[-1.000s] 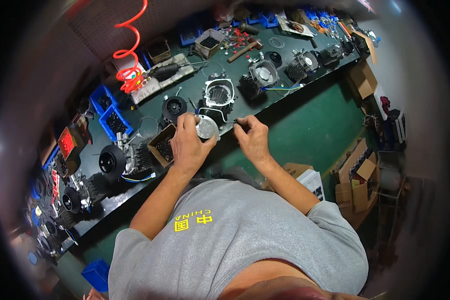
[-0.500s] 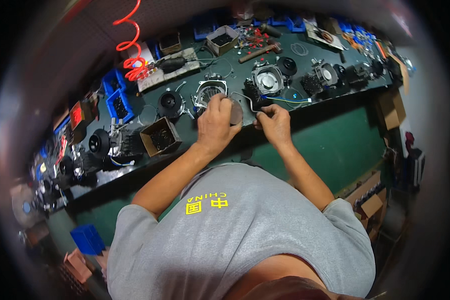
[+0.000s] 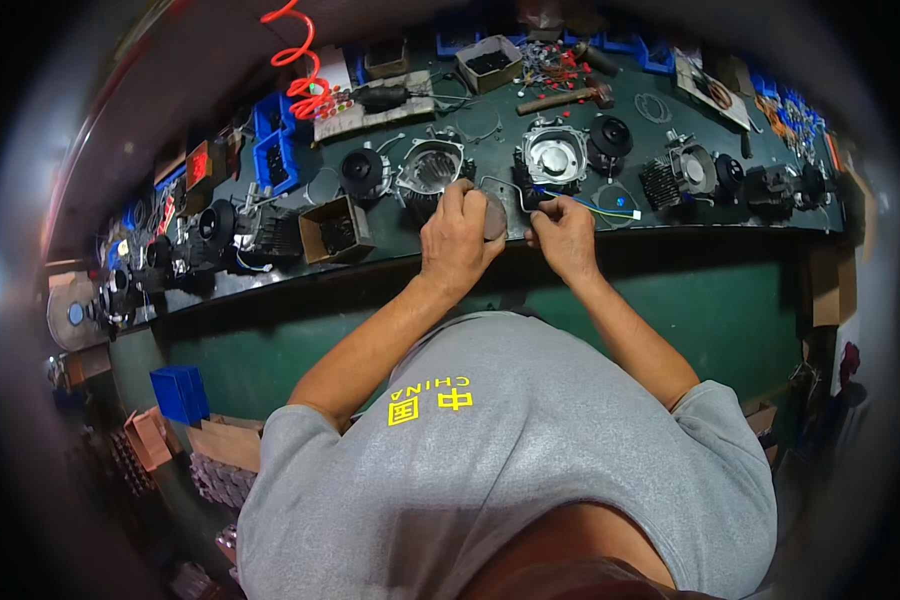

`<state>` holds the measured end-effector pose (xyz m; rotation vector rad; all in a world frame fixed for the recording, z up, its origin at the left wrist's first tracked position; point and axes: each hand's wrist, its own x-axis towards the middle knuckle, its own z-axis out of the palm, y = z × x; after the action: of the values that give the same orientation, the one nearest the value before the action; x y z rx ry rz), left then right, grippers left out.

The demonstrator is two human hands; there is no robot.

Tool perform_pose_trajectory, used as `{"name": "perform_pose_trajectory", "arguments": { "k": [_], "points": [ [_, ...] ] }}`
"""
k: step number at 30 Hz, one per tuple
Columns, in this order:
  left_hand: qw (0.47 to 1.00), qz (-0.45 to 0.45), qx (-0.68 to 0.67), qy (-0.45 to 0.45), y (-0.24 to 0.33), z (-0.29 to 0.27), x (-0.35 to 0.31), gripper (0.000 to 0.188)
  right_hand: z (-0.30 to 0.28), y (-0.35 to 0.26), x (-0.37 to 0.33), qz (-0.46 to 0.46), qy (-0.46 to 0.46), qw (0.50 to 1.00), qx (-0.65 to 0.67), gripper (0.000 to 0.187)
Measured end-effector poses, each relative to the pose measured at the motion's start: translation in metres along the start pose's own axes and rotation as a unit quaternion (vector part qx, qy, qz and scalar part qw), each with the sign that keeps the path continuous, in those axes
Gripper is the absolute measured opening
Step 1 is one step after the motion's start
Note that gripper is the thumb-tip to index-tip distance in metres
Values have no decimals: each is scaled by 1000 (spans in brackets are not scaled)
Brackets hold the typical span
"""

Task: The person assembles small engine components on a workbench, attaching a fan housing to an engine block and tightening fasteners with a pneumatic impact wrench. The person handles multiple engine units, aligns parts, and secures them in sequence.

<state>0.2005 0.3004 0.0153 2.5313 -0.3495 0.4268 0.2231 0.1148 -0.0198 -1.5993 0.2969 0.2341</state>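
My left hand [image 3: 456,242] is closed around a round, brownish-grey part [image 3: 494,216] at the bench's front edge; the fingers hide much of it. Just to its right, my right hand [image 3: 567,240] pinches the near end of a thin bent metal rod [image 3: 517,190]. The rod's far end reaches left, above the round part. Beyond my left hand sits an open metal engine housing [image 3: 433,168] with a dark finned body. Another housing with a pale round interior [image 3: 554,158] lies beyond my right hand, with a coloured wire lead [image 3: 610,211] beside it.
A cardboard box of small dark parts [image 3: 336,232] stands left of my hands, near more finned units [image 3: 270,232]. A black fan wheel [image 3: 362,172], a hammer [image 3: 560,100] and blue bins [image 3: 275,160] lie farther back. A red coiled hose [image 3: 295,60] hangs above the bench.
The view has turned, so the bench looks more level and its things sit farther right. Both hands keep their grips, and the rod stays between them.
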Motion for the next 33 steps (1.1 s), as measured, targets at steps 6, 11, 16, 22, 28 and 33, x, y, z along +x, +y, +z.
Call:
{"name": "perform_pose_trajectory", "arguments": {
  "k": [6, 11, 16, 22, 28, 33],
  "points": [
    [999, -30, -11, -20, -16, -1, -6, 53, 28, -12, 3, 64, -23, 993, 93, 11],
    [998, 59, -24, -21, -37, -16, -4, 54, 32, -1, 35, 277, -15, 881, 382, 5],
    [991, 108, -62, -46, -62, -32, -3, 49, 49, -24, 31, 204, -19, 949, 239, 10],
    [987, 111, -106, -54, -87, -41, -10, 50, 80, -50, 28, 69, -104, 992, -3, 14],
    [979, 100, -139, -111, -110, -55, -9, 52, 101, -59, 28, 73, -110, 988, -83, 14],
    [974, 73, -167, -132, -118, -51, -16, 51, 127, -56, 36, 34, -157, 970, -181, 14]
  ]
}}
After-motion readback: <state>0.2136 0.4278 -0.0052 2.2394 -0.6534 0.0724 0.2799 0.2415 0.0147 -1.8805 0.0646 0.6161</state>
